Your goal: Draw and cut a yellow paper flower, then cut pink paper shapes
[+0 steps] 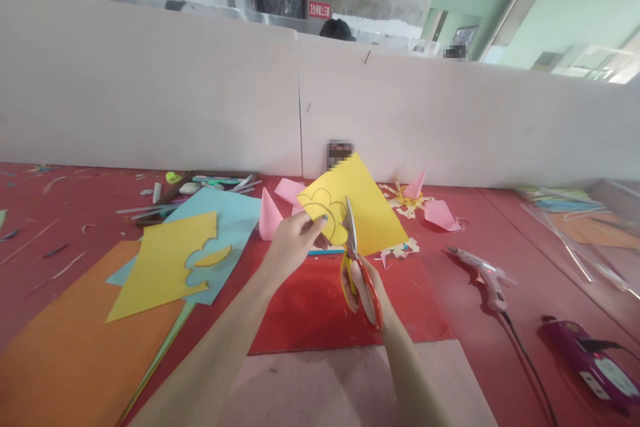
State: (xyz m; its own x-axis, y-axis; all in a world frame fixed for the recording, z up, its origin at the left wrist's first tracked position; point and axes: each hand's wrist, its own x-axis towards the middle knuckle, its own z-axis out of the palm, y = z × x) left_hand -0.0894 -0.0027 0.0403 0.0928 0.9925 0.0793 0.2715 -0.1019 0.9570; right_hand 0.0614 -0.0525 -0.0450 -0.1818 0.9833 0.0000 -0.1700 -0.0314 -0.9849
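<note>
My left hand point(300, 235) pinches a sheet of yellow paper point(373, 203) by its lower left part, thumb on top. A scalloped flower outline point(325, 203) is drawn on that sheet. In my right hand point(361, 283) is a pair of scissors point(371, 300) with red and yellow handles, fingers through the loops. The scissor blades point(351, 223) point away from me and lie at the drawn outline, against the paper. Below the hands lies a bright red sheet point(340, 317).
At left, a cut yellow sheet point(160, 260) overlaps blue paper point(240, 213) and orange paper point(75, 340). Pink cones point(269, 215) stand behind. A hot glue gun point(487, 273) and purple power strip point(590, 360) lie right. White panels point(150, 87) close off the back.
</note>
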